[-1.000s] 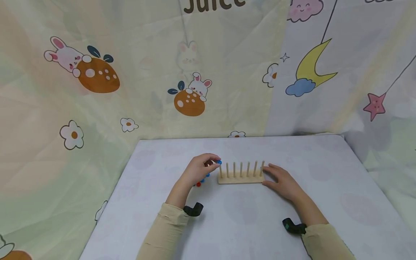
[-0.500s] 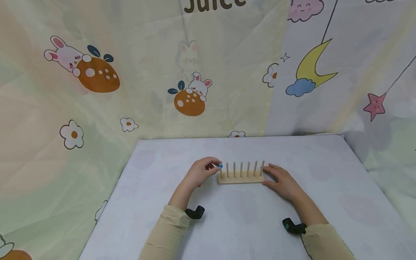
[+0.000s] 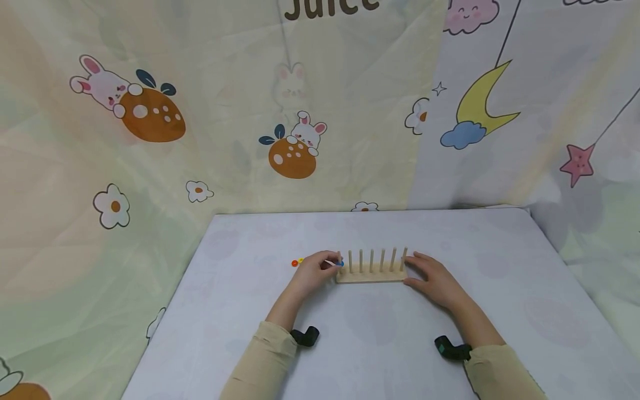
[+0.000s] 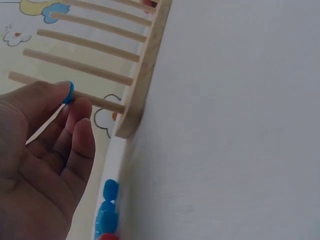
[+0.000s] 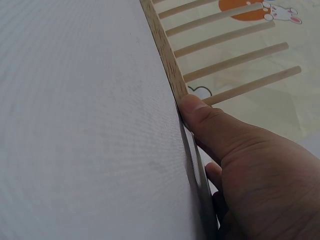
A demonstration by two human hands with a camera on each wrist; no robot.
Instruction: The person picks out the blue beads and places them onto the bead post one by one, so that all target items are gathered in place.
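Observation:
My left hand (image 3: 314, 271) pinches a small blue bead (image 4: 70, 92) between thumb and fingertips. The bead is threaded on the leftmost peg of a wooden peg board (image 3: 371, 277), partway down it in the left wrist view. Upright pegs stand in a row along the board, and the other pegs carry nothing. At the opposite end, my right hand (image 3: 434, 279) holds the board, thumb (image 5: 195, 107) pressed on the front corner and fingers behind the end.
A red bead (image 3: 294, 263) and a yellow bead (image 3: 301, 260) lie left of my left hand, which hides others. Several blue beads (image 4: 107, 212) and a red one (image 4: 108, 236) show in the left wrist view. A printed cloth hangs behind the white table (image 3: 380, 344).
My left hand has brought the blue bead from above the leftmost peg onto it and lowered it along the peg. My right hand and the board have stayed in place.

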